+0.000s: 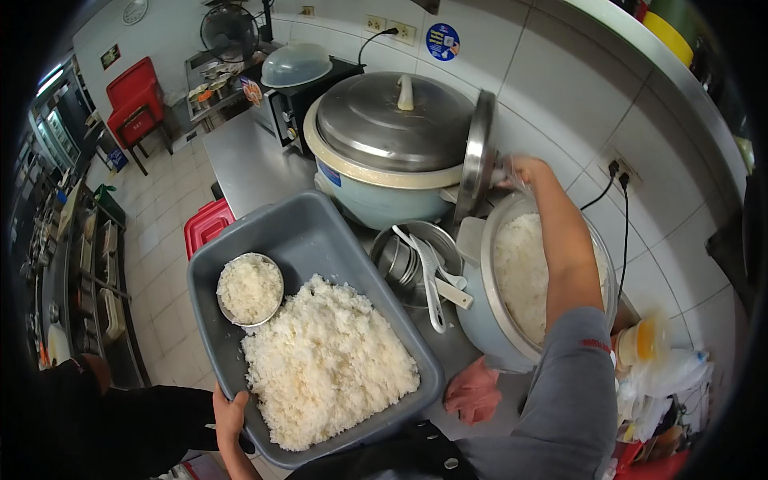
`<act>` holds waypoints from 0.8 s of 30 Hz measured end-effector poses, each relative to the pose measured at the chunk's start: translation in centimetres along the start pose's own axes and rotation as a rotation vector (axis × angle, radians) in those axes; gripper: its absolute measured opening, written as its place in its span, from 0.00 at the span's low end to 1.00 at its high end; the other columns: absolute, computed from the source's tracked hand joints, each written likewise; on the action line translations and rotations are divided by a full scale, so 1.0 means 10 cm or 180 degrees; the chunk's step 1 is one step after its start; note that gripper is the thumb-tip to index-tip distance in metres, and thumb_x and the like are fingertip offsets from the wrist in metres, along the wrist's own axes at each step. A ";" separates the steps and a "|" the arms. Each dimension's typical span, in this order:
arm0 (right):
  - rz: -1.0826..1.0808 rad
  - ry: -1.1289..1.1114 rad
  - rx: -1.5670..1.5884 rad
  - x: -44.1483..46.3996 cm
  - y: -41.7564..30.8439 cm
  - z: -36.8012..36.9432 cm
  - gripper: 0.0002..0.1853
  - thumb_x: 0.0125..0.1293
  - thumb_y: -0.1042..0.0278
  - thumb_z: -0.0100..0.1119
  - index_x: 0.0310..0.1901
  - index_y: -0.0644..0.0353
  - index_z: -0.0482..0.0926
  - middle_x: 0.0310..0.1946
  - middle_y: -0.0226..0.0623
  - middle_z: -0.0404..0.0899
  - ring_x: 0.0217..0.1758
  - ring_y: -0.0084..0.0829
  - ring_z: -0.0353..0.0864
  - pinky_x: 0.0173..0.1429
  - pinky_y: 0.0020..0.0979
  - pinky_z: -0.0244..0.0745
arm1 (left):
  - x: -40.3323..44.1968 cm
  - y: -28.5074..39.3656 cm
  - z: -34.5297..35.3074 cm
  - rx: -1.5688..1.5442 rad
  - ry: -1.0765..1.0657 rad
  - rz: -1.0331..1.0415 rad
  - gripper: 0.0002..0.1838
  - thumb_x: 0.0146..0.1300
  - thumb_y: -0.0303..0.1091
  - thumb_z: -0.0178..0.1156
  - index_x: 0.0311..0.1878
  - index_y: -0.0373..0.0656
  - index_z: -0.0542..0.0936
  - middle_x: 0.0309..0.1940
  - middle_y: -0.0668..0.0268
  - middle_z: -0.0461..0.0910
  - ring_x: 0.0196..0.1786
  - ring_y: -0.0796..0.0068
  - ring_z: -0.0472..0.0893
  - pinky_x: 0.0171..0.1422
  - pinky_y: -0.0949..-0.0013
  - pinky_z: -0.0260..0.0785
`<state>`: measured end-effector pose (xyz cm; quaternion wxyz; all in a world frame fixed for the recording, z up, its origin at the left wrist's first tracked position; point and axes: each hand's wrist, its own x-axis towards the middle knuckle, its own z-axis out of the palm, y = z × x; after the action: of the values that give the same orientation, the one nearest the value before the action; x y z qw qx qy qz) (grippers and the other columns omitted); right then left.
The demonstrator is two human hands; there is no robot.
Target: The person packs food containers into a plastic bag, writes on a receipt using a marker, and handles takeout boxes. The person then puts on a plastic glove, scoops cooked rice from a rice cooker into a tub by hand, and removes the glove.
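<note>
My left hand grips the near left rim of a grey tub. Inside the tub lie a heap of cooked rice and a round metal bowl full of rice. My right hand is closed on the handle of a metal lid, which stands on edge against the large closed rice cooker. Below my right arm is an open rice cooker with rice in it. Between the cookers, a metal pot holds smaller bowls and white ladles.
A pink cloth lies on the steel counter. Cords run from wall sockets behind the open cooker. Plastic bags and a container sit at the right. A dark-clothed person is at lower left. A red lidded bin stands behind the tub.
</note>
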<state>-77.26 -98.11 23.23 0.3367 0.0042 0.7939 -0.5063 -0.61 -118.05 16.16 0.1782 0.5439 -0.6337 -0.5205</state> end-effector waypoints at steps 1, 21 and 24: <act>0.0015 0.0032 0.0026 0.00 -0.03 -0.02 0.12 0.67 0.73 0.48 0.48 0.72 0.75 0.33 0.50 0.80 0.35 0.48 0.83 0.33 0.48 0.80 | 0.00 0.01 0.00 -0.0024 0.0011 0.0001 0.26 0.50 0.26 0.56 0.56 0.34 0.73 0.37 0.64 0.79 0.35 0.74 0.77 0.42 0.72 0.70; -0.2629 0.2158 -0.3003 -3.07 0.56 -0.50 0.23 0.73 0.51 0.46 0.48 0.68 0.74 0.43 0.60 0.78 0.50 0.59 0.75 0.55 0.48 0.69 | 0.06 -0.17 -0.03 -0.0188 -0.0091 0.0462 0.26 0.50 0.24 0.53 0.57 0.32 0.72 0.41 0.62 0.79 0.39 0.72 0.77 0.46 0.70 0.71; -0.2137 0.2481 -0.2982 -2.99 1.00 -0.53 0.20 0.72 0.53 0.48 0.48 0.65 0.75 0.43 0.59 0.79 0.50 0.60 0.76 0.53 0.51 0.70 | 0.03 -0.13 -0.03 -0.0193 -0.0129 0.0391 0.26 0.51 0.24 0.54 0.57 0.32 0.73 0.40 0.62 0.79 0.38 0.71 0.78 0.45 0.69 0.71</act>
<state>-53.45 -78.96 32.71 -0.1812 -0.2059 0.9501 -0.1487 0.20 -118.33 15.05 0.2134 0.4877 -0.6532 -0.5385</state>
